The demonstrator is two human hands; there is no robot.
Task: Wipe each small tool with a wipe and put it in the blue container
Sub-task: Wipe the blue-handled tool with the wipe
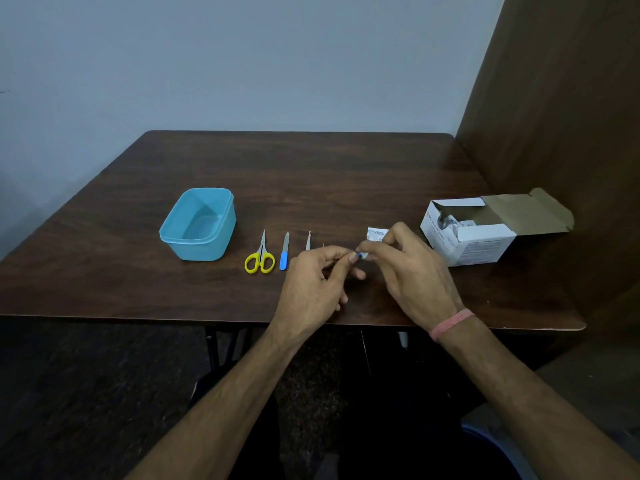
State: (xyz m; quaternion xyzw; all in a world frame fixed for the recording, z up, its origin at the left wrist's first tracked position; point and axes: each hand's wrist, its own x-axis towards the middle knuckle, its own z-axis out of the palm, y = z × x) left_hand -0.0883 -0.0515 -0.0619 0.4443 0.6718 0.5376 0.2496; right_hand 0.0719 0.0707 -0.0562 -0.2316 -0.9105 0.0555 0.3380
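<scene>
The blue container (199,225) stands open on the left of the dark wooden table (138,265), with nothing in it. To its right lie yellow-handled scissors (260,255), a blue-handled nail file (284,251) and metal tweezers (308,241), with a thin pointed tool tip (323,244) showing just past them. My left hand (317,285) and my right hand (408,268) meet above the table's front edge. Both pinch a small white wipe packet (375,234) between fingertips; a bit of blue shows where the fingers meet.
An open white cardboard box of wipes (474,237) lies on its side at the right, flap folded out. A brown wooden partition (554,133) rises along the table's right side. A grey wall stands behind the table.
</scene>
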